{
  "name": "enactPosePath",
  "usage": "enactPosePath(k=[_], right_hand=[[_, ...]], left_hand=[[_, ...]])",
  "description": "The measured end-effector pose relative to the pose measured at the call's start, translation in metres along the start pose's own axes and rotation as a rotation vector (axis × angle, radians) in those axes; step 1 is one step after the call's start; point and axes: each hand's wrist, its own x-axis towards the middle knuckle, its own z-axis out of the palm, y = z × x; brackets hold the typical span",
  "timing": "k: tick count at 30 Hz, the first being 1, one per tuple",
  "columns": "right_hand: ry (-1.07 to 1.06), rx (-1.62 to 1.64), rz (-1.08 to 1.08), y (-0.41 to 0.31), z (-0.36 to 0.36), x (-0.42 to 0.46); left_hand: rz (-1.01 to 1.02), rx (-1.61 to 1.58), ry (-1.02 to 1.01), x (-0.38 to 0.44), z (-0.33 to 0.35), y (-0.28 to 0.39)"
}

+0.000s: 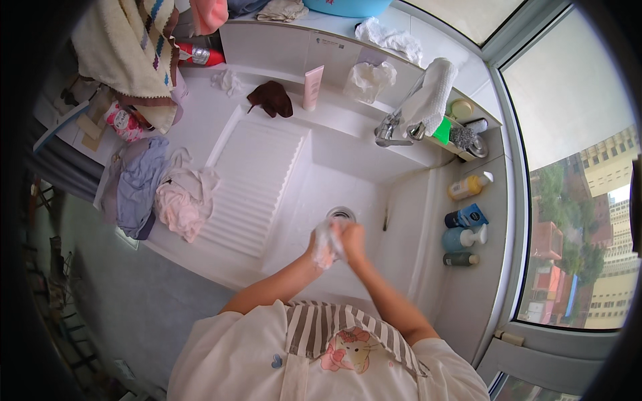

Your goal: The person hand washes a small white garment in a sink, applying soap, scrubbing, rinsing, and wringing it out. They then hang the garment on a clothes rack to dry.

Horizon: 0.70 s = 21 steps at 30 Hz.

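Over the basin of a white laundry sink [346, 175], both my hands grip a small wet cloth [331, 241] covered in white suds. My left hand [315, 246] is mostly hidden by the cloth and foam. My right hand [354, 241] is closed on the cloth's other side, its fingers slightly blurred. Just beyond my hands is the metal drain [342, 213]. To the left lies the sink's ribbed washboard [251, 200], with a crumpled pale pink garment [185, 200] at its left edge. Beside that, a blue-grey garment [140, 185] hangs out of a container.
A chrome faucet [393, 133] with a white cloth [434, 95] draped over it stands at the back right. Pump bottles [464, 239] and tubes line the right ledge. On the back ledge are a pink tube [313, 89] and a dark brown cloth [271, 99].
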Motion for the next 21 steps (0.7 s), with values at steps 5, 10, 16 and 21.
enactPosePath(k=[5,10,16,21], right_hand=[[-0.022,-0.020,-0.147,-0.026,-0.015,0.007],[-0.066,-0.085,-0.026,0.010,0.014,0.007],[0.012,0.011,-0.425,-0.057,-0.020,0.017],[-0.005,-0.130,0.044,-0.005,0.002,0.035]], left_hand=[[-0.028,-0.121,0.115,0.008,-0.013,-0.002],[-0.121,-0.316,-0.306,0.010,-0.022,0.003],[0.157,-0.248,-0.155,-0.005,-0.016,-0.001],[-0.293,-0.339,-0.919,0.015,-0.015,0.021]])
